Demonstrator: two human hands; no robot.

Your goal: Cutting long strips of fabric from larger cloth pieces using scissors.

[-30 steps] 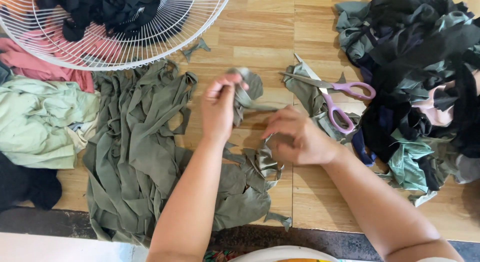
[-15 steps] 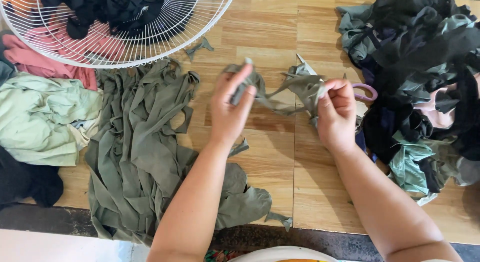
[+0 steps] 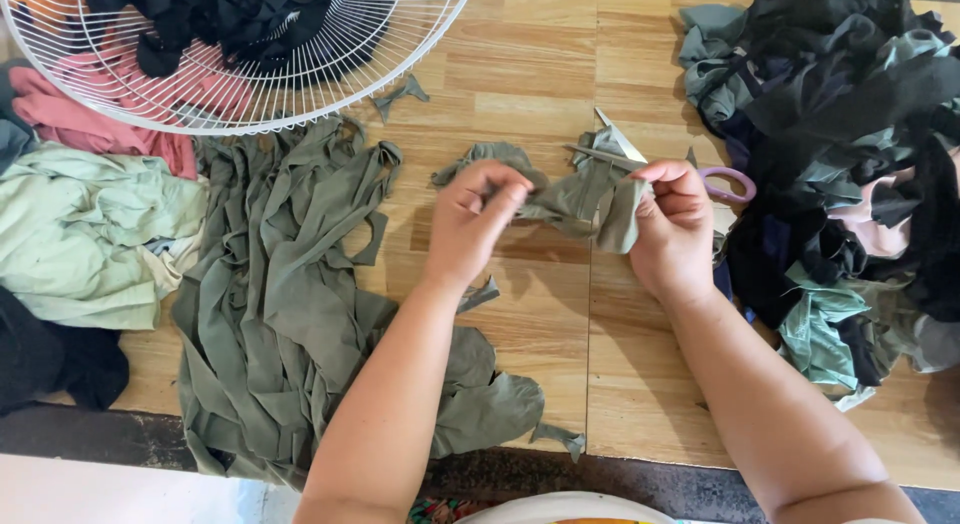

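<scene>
Scissors (image 3: 722, 180) mostly behind right hand (image 3: 672, 234)

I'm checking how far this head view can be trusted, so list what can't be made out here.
- Scissors: only the blade tips and one purple handle loop show; the right hand and the green strip cover the rest.
- Wire fan guard: cut off by the top edge.
- Dark cloth pile: runs past the right edge.
- Left hand: its palm side is turned away.

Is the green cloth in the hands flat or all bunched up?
Bunched up. The green strip is crumpled between the left hand and right hand, full of folds, not laid flat on the floor.
</scene>
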